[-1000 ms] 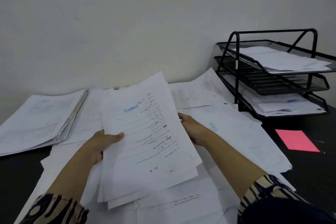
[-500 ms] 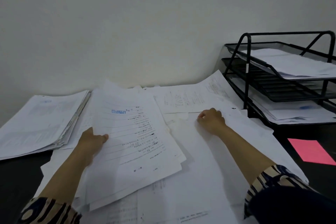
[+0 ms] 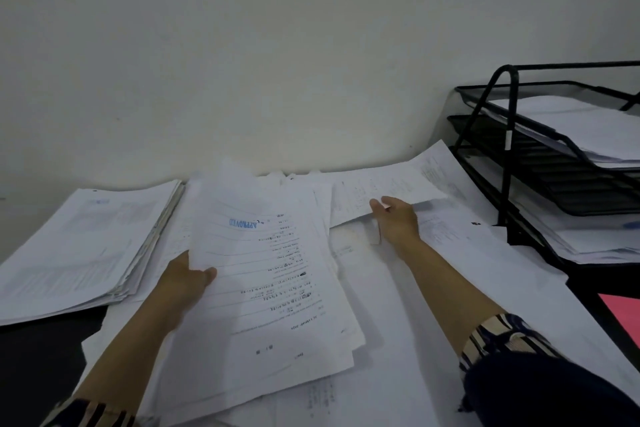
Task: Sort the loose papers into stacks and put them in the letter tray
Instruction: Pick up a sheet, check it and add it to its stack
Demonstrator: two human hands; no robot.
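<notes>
Dark desk against a pale wall, papers half sorted.

Left hand (image 3: 187, 279) grips a sheaf of papers (image 3: 273, 274), thumb on the top "APPROVED" sheet; right hand (image 3: 396, 220) pinches the near edge of a loose sheet (image 3: 377, 192) farther off. Loose papers (image 3: 415, 305) cover the desk around them. One neat stack (image 3: 83, 246) lies left; the letter tray (image 3: 512, 163), far right, already holds paper on its top and bottom tiers, so much sorting appears left.
</notes>
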